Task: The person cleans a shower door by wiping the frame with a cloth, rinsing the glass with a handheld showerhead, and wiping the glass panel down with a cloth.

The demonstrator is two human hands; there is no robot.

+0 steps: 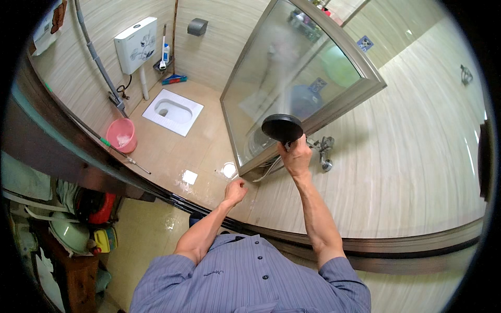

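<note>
My right hand grips a round black shower head by its neck. A white spray of water leaves it toward the framed glass door, which stands at an angle across the room. Blurred shapes show through the wet pane. My left hand is held lower, over the tiled floor near the door's bottom corner, its fingers curled with nothing visible in them. Beside my right hand, a chrome mixer tap is fixed to the marble-patterned wall. A pale hose lies behind my right wrist.
A white squat toilet is set in the wet floor. Left of it stand a pink bucket and a grey pipe. A white cistern hangs above. The dark sliding-door track crosses before me; a broom leans in the corner.
</note>
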